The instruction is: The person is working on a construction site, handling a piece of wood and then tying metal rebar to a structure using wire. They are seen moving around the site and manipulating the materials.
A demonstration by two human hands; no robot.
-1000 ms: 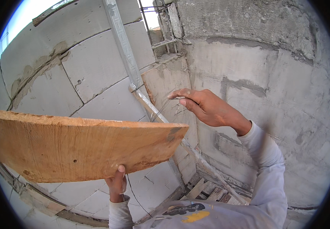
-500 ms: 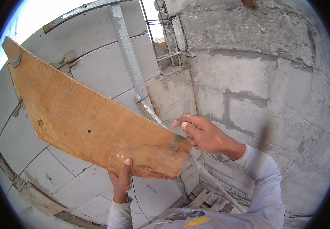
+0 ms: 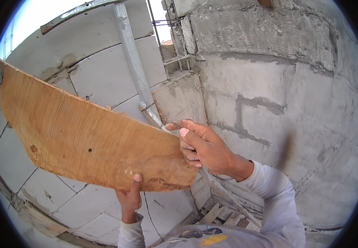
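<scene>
A long brown wooden board (image 3: pixel 69 128) with a small hole slants across the left half of the head view. My left hand (image 3: pixel 130 200) grips its lower edge, thumb on the front face and fingers behind. At the board's right end, my right hand (image 3: pixel 214 149) is closed on thin wire (image 3: pixel 225 179), part of which hangs below the wrist. The index finger points left past the board's top edge, with a bit of wire near its tip. The curled fingers overlap the board's corner; I cannot tell whether they press on it.
A pale block wall (image 3: pixel 100 76) stands behind the board, with a metal strip (image 3: pixel 131 58) running down it. To the right is a rough grey mortared wall (image 3: pixel 266 87). Bare rebar (image 3: pixel 156 33) shows at the corner gap. Wood scraps (image 3: pixel 212 215) lie below.
My right hand has moved left, over the board's right end, with the wire still in it. The board has shifted left and its far left tip is lower. My left hand keeps its grip.
</scene>
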